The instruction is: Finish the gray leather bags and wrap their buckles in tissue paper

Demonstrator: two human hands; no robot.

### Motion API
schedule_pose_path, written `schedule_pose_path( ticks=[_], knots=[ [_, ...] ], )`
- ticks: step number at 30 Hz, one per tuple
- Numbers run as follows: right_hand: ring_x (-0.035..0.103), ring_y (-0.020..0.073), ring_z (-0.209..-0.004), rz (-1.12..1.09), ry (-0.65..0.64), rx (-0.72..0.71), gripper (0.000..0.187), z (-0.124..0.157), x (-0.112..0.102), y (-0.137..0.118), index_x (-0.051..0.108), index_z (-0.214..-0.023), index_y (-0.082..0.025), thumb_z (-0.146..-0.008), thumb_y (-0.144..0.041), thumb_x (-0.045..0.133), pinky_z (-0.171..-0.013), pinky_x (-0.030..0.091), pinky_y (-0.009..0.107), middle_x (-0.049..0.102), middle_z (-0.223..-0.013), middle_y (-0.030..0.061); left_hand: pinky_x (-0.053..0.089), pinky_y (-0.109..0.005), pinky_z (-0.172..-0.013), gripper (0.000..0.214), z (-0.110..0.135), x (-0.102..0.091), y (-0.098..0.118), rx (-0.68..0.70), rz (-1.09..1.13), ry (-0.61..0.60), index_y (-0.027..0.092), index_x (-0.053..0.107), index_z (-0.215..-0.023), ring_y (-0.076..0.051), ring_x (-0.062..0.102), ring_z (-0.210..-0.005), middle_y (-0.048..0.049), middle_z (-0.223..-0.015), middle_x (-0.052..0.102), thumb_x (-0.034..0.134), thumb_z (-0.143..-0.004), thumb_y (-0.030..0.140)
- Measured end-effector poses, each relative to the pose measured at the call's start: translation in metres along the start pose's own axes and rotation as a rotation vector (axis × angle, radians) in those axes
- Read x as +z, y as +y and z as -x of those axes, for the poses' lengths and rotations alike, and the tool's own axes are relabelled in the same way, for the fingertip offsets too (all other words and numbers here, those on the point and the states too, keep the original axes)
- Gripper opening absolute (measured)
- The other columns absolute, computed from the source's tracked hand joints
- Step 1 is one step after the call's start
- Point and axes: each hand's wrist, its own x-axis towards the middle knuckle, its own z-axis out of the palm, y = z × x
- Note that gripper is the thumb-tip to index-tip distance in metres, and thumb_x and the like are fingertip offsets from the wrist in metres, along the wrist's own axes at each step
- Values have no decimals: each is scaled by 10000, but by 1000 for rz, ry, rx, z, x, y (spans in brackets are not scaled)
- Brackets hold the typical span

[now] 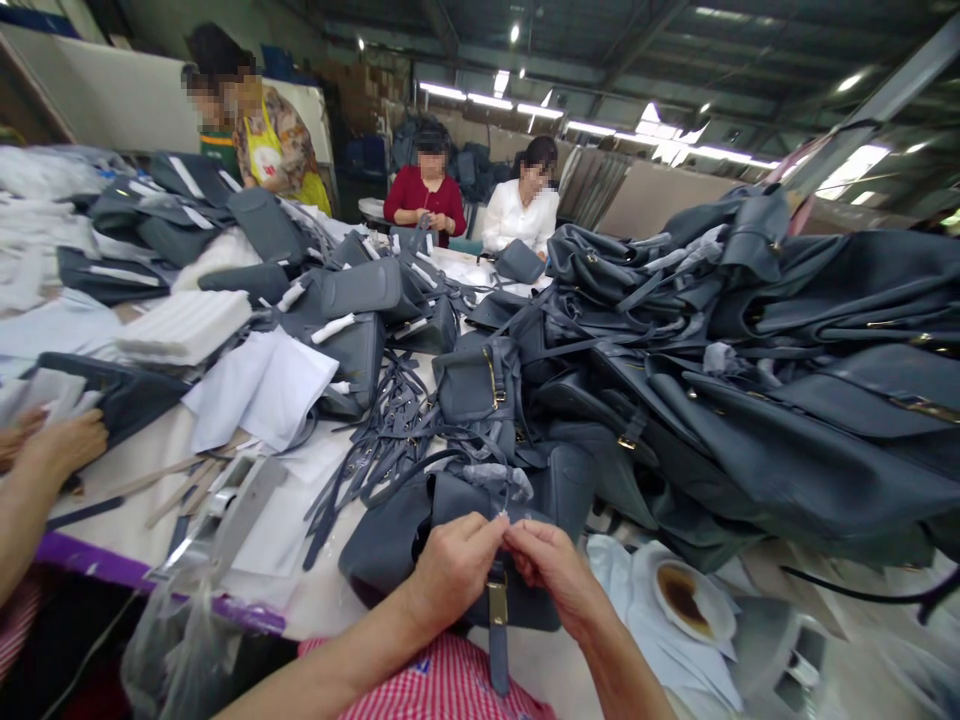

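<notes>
A dark blue-grey handbag [390,535] lies on the table right in front of me, its strap with a gold buckle [497,600] hanging toward my lap. Crinkled clear plastic film [517,485] covers its top handle. My left hand [459,568] and my right hand [549,565] meet over the bag, thumbs and forefingers pinched together at a small whitish end that seems to be part of this film. The fingertips hide most of it. Just beyond lies another bag [476,385] with a gold buckle.
Loose straps [397,420] lie ahead, with bags heaped at left and a large pile [750,400] at right. White sheets [259,385] and a metal dispenser [232,520] are left; a dish of brown liquid [686,597] is right. A co-worker's hands [64,440] work at far left; several people stand or sit beyond.
</notes>
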Motion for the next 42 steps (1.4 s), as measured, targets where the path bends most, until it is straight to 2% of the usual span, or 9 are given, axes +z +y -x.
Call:
schedule_pose_path(
  ticks=[3,7,10,17,23,29,35,38,42],
  knots=[
    [338,60,-448,-81,-6,41,442,0,2,2,589,-586,-162,-581,-564,773,-459,207,208,444,-460,-68,530,-293,-730,248,-3,1,2,-198,188,60,186,724,-989,-197,655,-752,-88,-816,697,507,-893,259],
    [318,48,-431,-170,-48,102,454,-1,5,10,555,-596,-168,-564,-566,774,-442,195,196,430,-478,-75,515,-252,-518,201,-6,4,6,-656,680,46,152,682,-838,-155,622,-558,-28,-694,675,604,-793,332],
    [334,44,-428,-216,-65,120,486,-4,10,16,508,-567,-174,-534,-562,799,-439,226,189,424,-474,-77,489,-230,-460,229,-7,4,8,-789,885,22,138,645,-820,-120,576,-464,0,-624,642,645,-731,349],
    [482,82,-450,-286,66,1,564,-12,23,22,643,-957,-188,-555,-536,832,-437,351,189,546,-546,-66,468,-193,-425,222,-7,5,8,-724,890,109,194,485,-799,-103,565,-445,54,-580,583,651,-730,324],
    [477,77,-422,-266,166,-92,503,-13,28,14,566,-808,-208,-502,-478,860,-373,318,166,544,-541,-79,453,-176,-420,252,-7,8,5,-671,844,147,210,416,-769,-97,566,-447,73,-564,538,650,-748,302],
    [461,69,-388,-269,114,-41,451,-18,23,15,526,-809,-214,-591,-484,813,-375,294,157,548,-495,-79,452,-180,-426,248,-8,6,6,-646,877,154,212,405,-773,-91,552,-446,73,-575,540,631,-762,312],
    [367,23,-374,-446,92,-30,453,-13,25,13,588,-834,-200,-596,-506,822,-350,201,144,661,-678,-19,447,-181,-460,231,-6,8,2,-605,789,185,213,394,-794,-86,545,-461,87,-561,510,619,-776,263],
    [330,8,-386,-557,21,8,438,-10,26,9,618,-902,-198,-608,-429,846,-367,196,135,721,-783,29,427,-168,-466,241,-6,8,2,-585,786,167,213,392,-785,-79,533,-474,85,-556,518,631,-762,239],
    [332,11,-375,-677,-44,28,435,-12,26,8,659,-937,-191,-619,-426,840,-364,253,144,752,-831,64,444,-179,-452,277,-7,8,0,-663,901,142,218,378,-795,-87,552,-452,84,-559,551,645,-736,260]
  ],
)
